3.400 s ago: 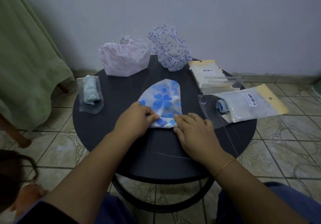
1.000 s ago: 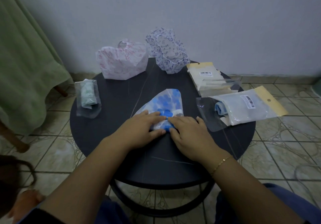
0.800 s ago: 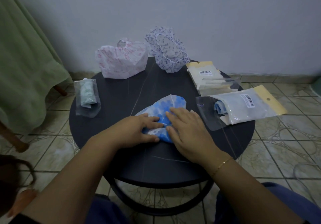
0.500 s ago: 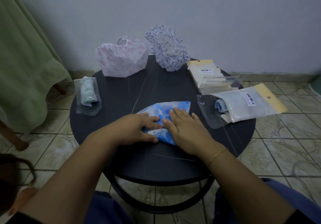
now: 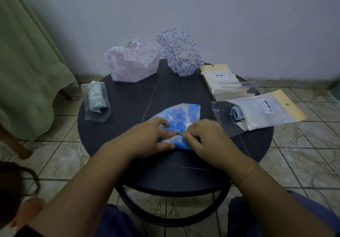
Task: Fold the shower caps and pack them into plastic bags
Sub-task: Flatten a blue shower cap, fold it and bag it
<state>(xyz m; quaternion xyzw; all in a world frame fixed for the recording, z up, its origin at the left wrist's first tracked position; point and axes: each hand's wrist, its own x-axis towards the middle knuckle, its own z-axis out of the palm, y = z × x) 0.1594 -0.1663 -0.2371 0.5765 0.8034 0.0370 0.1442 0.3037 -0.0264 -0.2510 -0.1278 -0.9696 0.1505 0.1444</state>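
Left hand: the left hand [image 5: 147, 137] lies palm down on the near left end of the blue cap [image 5: 181, 116], fingers bent over its edge and thumb stretched along the near fold, gripping the plastic.
Right hand: the right hand [image 5: 207, 137] sits on the near right end of the cap, knuckles up, fingertips curled in and pinching the fold; a thin bracelet [image 5: 251, 168] circles the wrist.
Blue cap: it lies folded into a flat wedge on the middle of the table [image 5: 119, 141], its far tip pointing right toward the blue bag [image 5: 266, 111].
Change: 0.5 s ago the right fingers lay flat and straight on the cap; now they are curled into a pinch. The left hand stays on the left end, its fingers more bent.
Table, left to right: a clear bag [image 5: 96, 101] holding a rolled green cap sits at the left edge; a pink cap [image 5: 131, 62] and a purple cap [image 5: 181, 56] stand unfolded at the far edge, just beside each other; a stack of bags [image 5: 223, 82] lies far right; the blue bag, packed and labelled, overhangs the right edge.
Room: a green cloth [image 5: 27, 67] hangs at left, a pale wall [image 5: 239, 16] stands behind, and patterned tiles [image 5: 303, 154] cover the floor.
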